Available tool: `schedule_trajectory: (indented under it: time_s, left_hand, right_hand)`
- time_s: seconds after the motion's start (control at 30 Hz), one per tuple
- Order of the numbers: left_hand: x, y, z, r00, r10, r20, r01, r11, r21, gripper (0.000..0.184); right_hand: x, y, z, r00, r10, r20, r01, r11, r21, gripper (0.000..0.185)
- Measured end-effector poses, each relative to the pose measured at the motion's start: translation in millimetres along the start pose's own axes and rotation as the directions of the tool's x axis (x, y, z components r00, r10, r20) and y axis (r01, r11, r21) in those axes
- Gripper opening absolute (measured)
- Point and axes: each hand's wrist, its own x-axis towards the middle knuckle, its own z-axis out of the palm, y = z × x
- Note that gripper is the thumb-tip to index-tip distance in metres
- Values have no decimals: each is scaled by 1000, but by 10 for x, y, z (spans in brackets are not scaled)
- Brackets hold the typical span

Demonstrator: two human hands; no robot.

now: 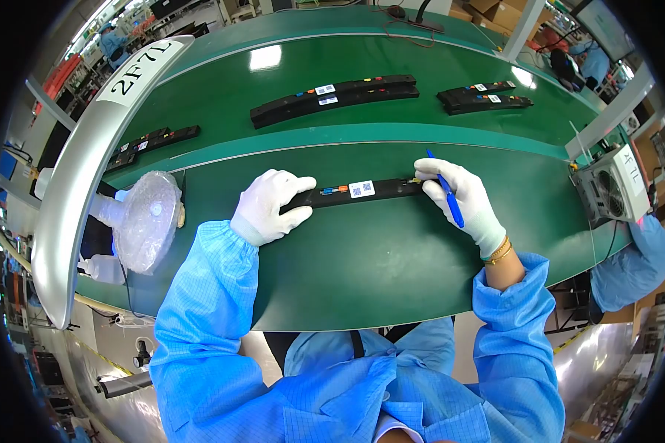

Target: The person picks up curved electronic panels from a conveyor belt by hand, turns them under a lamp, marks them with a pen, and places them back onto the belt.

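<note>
At ten o'clock, a plastic-wrapped round item (pixel 149 221) is stood beside the work area. The black bar (pixel 393 190) is laid crosswise at twelve o'clock; its left end is gripped by the left hand (pixel 267 207), apparently for steadiness. At one o'clock, the blue pen (pixel 453 207) is clasped in the right hand (pixel 471 199), with fingertips set at the bar's right end, presumably for guidance. The green tabletop (pixel 377 273) is smooth and glossy. At three o'clock, a person in blue (pixel 628 266) is partly seen.
</note>
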Motion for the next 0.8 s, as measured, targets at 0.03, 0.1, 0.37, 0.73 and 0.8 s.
schedule_trajectory:
  time_s: [0.03,0.1,0.37,0.73,0.8]
  left_hand:
    - [0,-2,0,1000,3,-3,-3,1000,2,39]
    - [1,-2,3,1000,4,-6,-4,1000,3,39]
    - [-2,-4,6,1000,9,-15,-9,1000,3,39]
    - [-4,2,-3,1000,-13,5,13,1000,-3,39]
    - [-4,3,-4,1000,-14,7,14,1000,-3,39]
  right_hand:
    - [2,-4,-4,1000,-1,1,1,1000,-4,31]
    - [4,1,-6,1000,-3,2,4,1000,-14,31]
    - [2,13,-1,1000,7,4,-7,1000,-13,30]
    - [4,-3,-5,1000,7,5,-6,1000,-12,30]
    - [5,-1,-7,1000,-2,6,2,1000,-19,30]
